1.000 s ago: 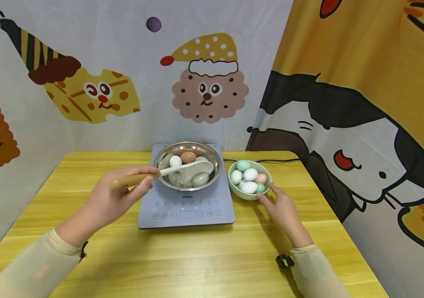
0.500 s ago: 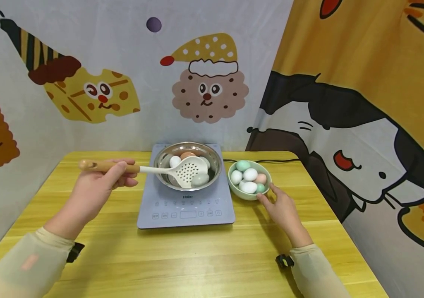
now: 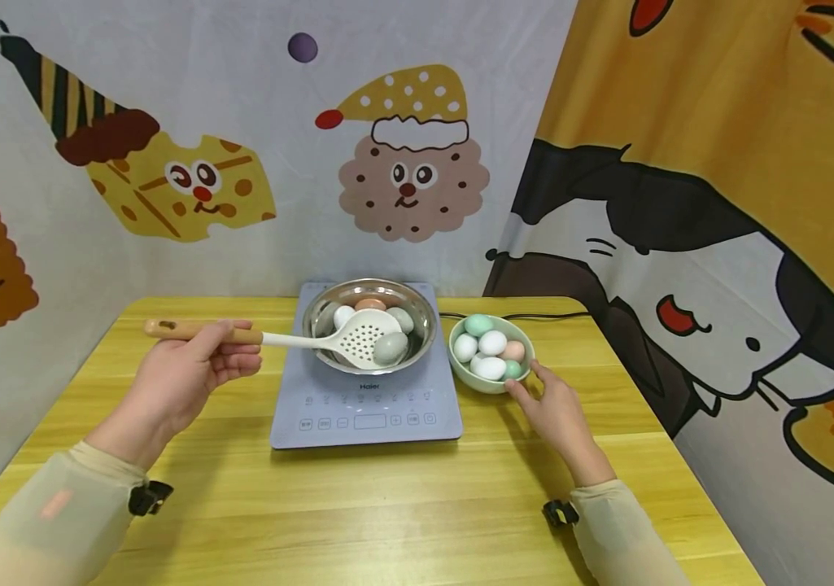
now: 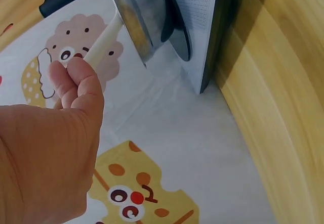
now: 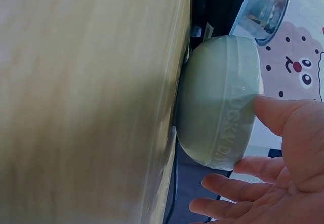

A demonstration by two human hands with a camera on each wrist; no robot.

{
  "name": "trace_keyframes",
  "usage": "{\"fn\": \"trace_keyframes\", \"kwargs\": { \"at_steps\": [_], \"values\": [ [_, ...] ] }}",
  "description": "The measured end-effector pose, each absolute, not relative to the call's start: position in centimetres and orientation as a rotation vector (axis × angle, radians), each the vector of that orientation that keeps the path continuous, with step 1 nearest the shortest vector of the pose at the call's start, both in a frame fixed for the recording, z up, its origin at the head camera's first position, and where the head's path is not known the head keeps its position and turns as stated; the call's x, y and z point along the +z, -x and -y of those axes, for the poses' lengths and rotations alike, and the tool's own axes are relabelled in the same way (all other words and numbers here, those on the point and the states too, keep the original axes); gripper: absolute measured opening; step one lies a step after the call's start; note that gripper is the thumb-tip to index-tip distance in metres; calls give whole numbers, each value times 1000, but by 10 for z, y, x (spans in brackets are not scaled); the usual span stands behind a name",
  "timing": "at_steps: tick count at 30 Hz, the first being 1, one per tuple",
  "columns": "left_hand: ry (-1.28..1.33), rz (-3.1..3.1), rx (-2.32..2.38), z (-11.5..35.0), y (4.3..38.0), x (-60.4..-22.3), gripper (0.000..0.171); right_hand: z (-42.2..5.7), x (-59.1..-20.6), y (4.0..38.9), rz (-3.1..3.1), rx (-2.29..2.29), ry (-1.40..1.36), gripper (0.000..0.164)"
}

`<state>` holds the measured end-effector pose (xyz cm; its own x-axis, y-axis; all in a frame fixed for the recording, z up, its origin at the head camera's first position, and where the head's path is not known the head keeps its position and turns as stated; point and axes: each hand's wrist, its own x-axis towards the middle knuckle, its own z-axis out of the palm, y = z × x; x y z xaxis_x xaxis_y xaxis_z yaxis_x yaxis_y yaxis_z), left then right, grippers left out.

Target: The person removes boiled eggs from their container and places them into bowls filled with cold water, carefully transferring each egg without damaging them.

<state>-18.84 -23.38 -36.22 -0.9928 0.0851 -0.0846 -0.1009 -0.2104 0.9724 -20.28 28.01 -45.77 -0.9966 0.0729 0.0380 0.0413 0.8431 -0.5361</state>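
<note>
In the head view my left hand (image 3: 185,366) grips the wooden handle of a white slotted spoon (image 3: 292,340). Its perforated head lies over the steel pan (image 3: 427,325), with a pale grey-green egg (image 3: 390,348) at its right side. Around it in the pan are a white egg (image 3: 343,316), a brown egg (image 3: 370,304) and a greyish egg (image 3: 400,320). My right hand (image 3: 554,411) touches the rim of a pale green bowl (image 5: 217,102) with thumb and forefinger, the other fingers extended apart from it. Several white, green and pink eggs (image 3: 492,343) fill that bowl.
The pan stands on a pale blue induction cooker (image 3: 368,435) at the back of the wooden table (image 3: 358,513). Behind the bowl runs a black cable (image 3: 548,315). A printed cloth (image 3: 241,268) hangs along the back.
My left hand has drawn back to the left and turned, bringing the spoon's perforated face into view beside the grey-green egg. The right hand and green bowl stay in place.
</note>
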Motion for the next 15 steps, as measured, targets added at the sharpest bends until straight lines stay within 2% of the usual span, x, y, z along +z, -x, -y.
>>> {"fn": "trace_keyframes", "kwargs": {
  "at_steps": [8, 15],
  "values": [
    [59, -1824, 2420, 229, 190, -352, 25, -281, -458, 203, 2971, 878, 83, 82],
    [62, -1814, 2461, 204, 197, -330, 29, -281, -458, 203, 2971, 865, 84, 83]
  ]
}}
